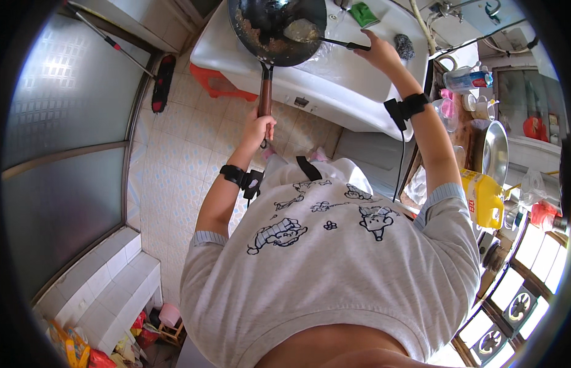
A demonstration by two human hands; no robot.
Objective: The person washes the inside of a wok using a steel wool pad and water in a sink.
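My left hand point(259, 129) is wrapped around the brown handle point(265, 92) of a dark wok point(271, 27). The wok is over the far left part of a white sink point(359, 83), and brownish food residue clings to its inside. In my right hand point(379, 54) is the black handle of a ladle or spatula point(303, 31), whose wet-looking head rests inside the wok. Just beyond my right hand lies a green scouring pad point(363, 14). A dark scrubber ball point(404, 46) sits near the sink's right edge.
A red plastic stool point(218, 85) stands below the sink. To the right, a counter holds a metal basin point(494, 152) and a yellow oil jug point(483, 198). At left are a broom point(164, 85) and a frosted glass door point(73, 92). Taps point(446, 10) are at upper right.
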